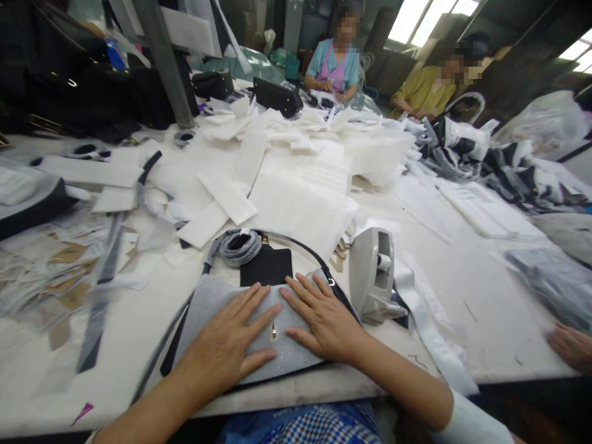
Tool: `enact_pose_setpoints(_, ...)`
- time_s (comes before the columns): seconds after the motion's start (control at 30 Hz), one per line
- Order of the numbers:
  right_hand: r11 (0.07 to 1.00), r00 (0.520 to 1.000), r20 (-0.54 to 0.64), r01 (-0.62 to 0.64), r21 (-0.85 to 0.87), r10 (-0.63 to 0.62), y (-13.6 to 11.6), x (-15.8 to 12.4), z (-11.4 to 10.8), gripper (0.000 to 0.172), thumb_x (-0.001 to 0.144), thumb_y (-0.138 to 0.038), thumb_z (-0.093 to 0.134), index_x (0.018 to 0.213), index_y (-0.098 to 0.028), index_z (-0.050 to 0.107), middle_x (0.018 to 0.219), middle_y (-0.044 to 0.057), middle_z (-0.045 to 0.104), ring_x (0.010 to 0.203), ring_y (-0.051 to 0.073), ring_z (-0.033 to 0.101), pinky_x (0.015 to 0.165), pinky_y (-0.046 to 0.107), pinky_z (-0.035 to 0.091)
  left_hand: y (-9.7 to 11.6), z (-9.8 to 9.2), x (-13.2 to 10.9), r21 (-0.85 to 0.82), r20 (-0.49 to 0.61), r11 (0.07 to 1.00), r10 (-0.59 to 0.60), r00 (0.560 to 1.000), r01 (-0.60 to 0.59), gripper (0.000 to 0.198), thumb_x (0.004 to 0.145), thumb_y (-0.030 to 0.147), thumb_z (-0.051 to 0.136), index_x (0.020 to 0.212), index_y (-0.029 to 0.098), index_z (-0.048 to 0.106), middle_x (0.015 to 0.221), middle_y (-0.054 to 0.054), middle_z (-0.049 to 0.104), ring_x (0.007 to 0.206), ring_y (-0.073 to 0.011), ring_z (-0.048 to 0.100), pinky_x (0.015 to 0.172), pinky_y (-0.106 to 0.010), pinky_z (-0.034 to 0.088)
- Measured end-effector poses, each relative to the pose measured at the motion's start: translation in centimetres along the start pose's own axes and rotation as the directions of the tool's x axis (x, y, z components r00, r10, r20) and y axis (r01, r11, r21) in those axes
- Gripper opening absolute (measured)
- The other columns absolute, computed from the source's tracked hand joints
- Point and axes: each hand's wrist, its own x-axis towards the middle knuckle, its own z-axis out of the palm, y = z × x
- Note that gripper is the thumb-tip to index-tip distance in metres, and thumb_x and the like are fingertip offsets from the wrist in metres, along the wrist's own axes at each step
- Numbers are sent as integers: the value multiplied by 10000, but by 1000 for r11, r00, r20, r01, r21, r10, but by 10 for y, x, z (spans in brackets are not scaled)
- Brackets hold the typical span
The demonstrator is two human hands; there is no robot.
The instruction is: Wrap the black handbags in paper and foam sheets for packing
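Observation:
A handbag (296,365) lies flat at the table's front edge, its face covered by a grey sheet (210,302) with a small metal clasp (274,332) showing through. My left hand (231,336) rests flat on the left part of the sheet, fingers spread. On the right part, my right hand (321,317) also presses flat with spread fingers. Just beyond the fingertips lie a black flap (267,266) and a wrapped, coiled strap (240,246). A thin black strap (303,242) arcs behind the bag. Neither hand grips anything.
A grey tape dispenser (372,274) stands right of the bag. White foam sheets (300,191) pile up beyond it. Tags in plastic (69,271) lie left. Black bags (277,97) stand farther back. Two co-workers sit across the table; another person's hand (571,348) is at the right edge.

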Motion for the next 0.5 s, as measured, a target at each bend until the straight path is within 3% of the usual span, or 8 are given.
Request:
enact_pose_setpoints(0.13,999,999,8,-32,2,32,2,0,5,670,965,-520,491,1527,-208,304,1594,107,260,1466,306,246,1204,558,159,0,-2,2,-16,56,999,33,998,-32,867,826,734,519,1525,298,249,1609,-116,229,1450,-334,271,1127,-532,325)
enact_pose_setpoints(0.33,992,996,42,-81,100,78,-2,8,-9,638,931,-503,563,1477,-213,406,1535,138,386,1408,309,370,1183,552,221,-1,2,2,-79,97,996,-20,995,27,892,788,645,647,1521,346,236,1611,-84,227,1445,-339,286,1142,-547,297)
enact_pose_setpoints(0.5,970,982,-66,-160,184,175,6,52,-21,426,947,-299,561,1350,-164,549,1393,118,557,1297,224,497,1120,360,367,-2,4,1,-127,144,990,-49,988,67,905,774,641,666,1517,397,211,1618,-77,187,1449,-360,264,1143,-590,287)
